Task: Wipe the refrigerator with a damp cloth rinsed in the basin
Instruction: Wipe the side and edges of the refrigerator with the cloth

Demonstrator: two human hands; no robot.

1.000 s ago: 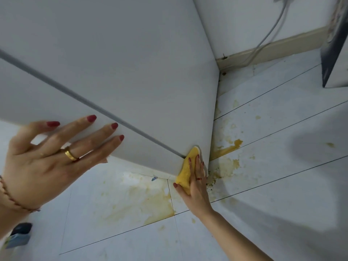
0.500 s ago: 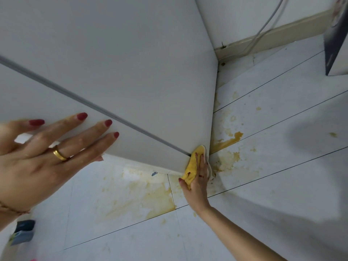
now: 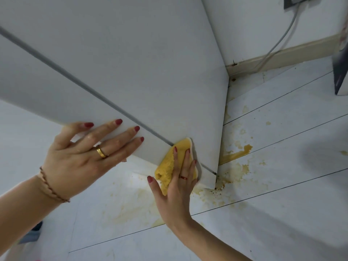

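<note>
Pressing a yellow cloth point(image 3: 170, 162) against the lower corner of the refrigerator point(image 3: 131, 72), I have my right hand point(image 3: 178, 187) laid flat over it, fingers point(image 3: 186, 161) straight and spread a little, thumb out to the left; the cloth is bunched under my palm and covers the bottom end of the gray seal strip point(image 3: 84, 87) that runs diagonally between the door and the side panel. A red ring point(image 3: 183, 178) sits on one finger of that hand. My left hand point(image 3: 82, 157) rests on the door's bottom edge just beside the cloth, fingers stretched wide and flat on the white face, thumb hooked at the edge; it holds nothing. It wears a gold ring point(image 3: 101, 152), and a braided bracelet point(image 3: 51, 186) circles the wrist. Below the refrigerator the white tiled floor point(image 3: 282, 204) carries yellow-brown stains, thickest at the corner where the cabinet meets the floor point(image 3: 218, 187) and in a darker streak point(image 3: 239, 152) along its right side. A pale baseboard point(image 3: 293, 51) runs along the wall behind, with a gray cable point(image 3: 282, 37) hanging down in front of it from a dark socket point(image 3: 295, 1) at the top edge. A dark object point(image 3: 340, 72) cuts in at the right edge; I cannot tell what it is.
</note>
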